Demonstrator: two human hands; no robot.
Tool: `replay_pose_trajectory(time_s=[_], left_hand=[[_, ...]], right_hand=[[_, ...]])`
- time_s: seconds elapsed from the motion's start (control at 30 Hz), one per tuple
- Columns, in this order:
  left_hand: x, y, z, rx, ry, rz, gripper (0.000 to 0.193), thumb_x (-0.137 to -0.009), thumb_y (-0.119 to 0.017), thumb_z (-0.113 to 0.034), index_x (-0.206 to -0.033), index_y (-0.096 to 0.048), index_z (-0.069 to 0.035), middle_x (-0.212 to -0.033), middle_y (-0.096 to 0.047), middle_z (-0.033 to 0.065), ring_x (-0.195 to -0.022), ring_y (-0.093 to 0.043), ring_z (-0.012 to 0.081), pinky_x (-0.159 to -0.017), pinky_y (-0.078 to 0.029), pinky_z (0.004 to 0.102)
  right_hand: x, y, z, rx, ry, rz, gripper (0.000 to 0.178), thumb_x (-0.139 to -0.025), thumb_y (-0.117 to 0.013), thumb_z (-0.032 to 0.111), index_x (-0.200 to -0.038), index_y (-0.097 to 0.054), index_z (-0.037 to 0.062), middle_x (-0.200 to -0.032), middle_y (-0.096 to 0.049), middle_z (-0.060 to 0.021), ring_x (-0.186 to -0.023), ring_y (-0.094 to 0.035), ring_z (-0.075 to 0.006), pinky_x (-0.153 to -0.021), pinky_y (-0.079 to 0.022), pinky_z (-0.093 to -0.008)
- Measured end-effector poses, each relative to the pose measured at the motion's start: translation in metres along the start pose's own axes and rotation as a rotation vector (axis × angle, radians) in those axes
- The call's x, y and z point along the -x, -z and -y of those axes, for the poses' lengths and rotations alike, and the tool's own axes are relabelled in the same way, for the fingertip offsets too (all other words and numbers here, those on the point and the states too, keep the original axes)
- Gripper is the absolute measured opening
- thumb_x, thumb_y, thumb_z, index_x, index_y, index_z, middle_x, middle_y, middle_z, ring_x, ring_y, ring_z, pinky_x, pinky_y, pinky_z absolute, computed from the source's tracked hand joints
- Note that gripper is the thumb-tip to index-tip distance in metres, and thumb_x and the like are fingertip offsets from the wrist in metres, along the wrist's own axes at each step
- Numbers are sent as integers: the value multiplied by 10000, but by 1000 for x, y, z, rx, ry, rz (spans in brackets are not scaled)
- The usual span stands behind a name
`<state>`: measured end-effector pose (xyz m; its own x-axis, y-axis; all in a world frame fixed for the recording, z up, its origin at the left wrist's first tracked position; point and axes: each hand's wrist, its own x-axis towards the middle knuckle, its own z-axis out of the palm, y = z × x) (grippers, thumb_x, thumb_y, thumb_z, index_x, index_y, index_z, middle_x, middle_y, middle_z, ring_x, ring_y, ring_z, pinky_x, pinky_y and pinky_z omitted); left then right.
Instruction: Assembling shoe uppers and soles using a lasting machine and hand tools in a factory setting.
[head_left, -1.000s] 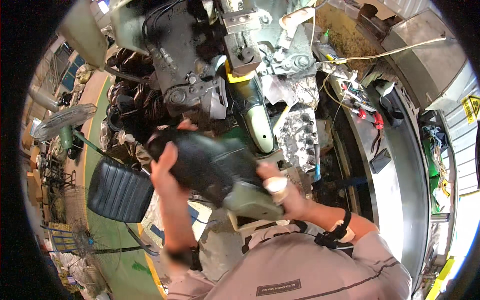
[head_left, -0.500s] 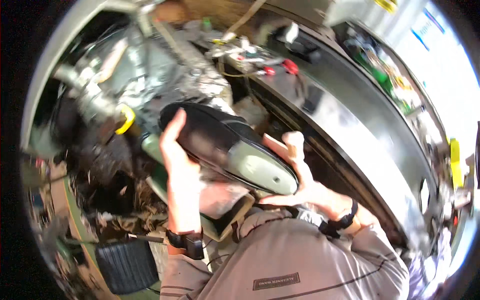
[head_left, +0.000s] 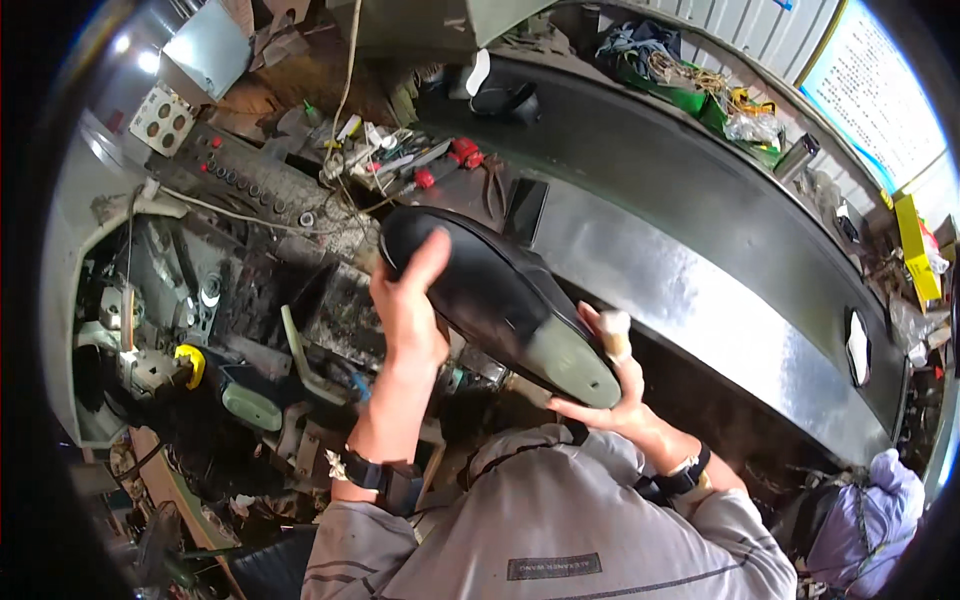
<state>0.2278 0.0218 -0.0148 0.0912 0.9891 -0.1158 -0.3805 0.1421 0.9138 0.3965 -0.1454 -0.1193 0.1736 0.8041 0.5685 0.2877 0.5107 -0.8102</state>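
Note:
A black shoe upper (head_left: 470, 275) is stretched over a green shoe last (head_left: 575, 362), whose bare heel end with a small hole shows at the lower right. It is held up in front of my chest, slanting from upper left to lower right. My left hand (head_left: 408, 315) grips the toe end, thumb across the top and the other fingers mostly hidden underneath. At the heel end, my right hand (head_left: 625, 385) cups the last with thumb and fingers on either side. One right fingertip has a pale covering.
A long metal bench (head_left: 680, 240) curves along the right, bearing pliers (head_left: 495, 188), a dark flat slab (head_left: 525, 212) and red-handled tools (head_left: 463, 153). To the left stands a machine with a yellow part (head_left: 189, 367) and another green last (head_left: 252, 407). A lilac cloth bundle (head_left: 868, 525) lies lower right.
The view has swung rightward, so the bench tools appear farther left and the picture is sharper. Both hands keep their hold on the lasted shoe, which sits slightly farther right in view.

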Motion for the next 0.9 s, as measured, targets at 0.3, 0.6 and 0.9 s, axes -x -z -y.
replay_pose_trajectory(time_s=[0.3,0.6,0.9], left_hand=[[1,-94,47,139,80,457,525,-1016,-435,-422,-1289,-513,20,-1315,-591,262,-1240,-575,403,-1066,-470,513],[-9,-152,98,-59,-42,687,512,-930,-619,-131,-1386,-442,19,-1414,-529,224,-1299,-535,339,-1089,-447,467],[-76,-77,148,-872,201,793,555,-826,-769,-34,-1347,-581,1,-1350,-604,185,-1196,-623,251,-977,-546,370]], right_hand=[[60,81,-61,193,-39,-123,1170,-618,-955,280,-1505,-293,-100,-1514,-401,-287,-1414,-404,-396,-1181,-299,-436],[61,145,-75,17,-8,-309,1203,-639,-948,255,-1541,-222,-70,-1525,-382,-277,-1412,-416,-373,-1156,-343,-475],[20,308,-134,-216,-928,-808,578,-816,-797,254,-1281,-604,-31,-1105,-682,-144,-986,-672,-222,-879,-548,-346]])
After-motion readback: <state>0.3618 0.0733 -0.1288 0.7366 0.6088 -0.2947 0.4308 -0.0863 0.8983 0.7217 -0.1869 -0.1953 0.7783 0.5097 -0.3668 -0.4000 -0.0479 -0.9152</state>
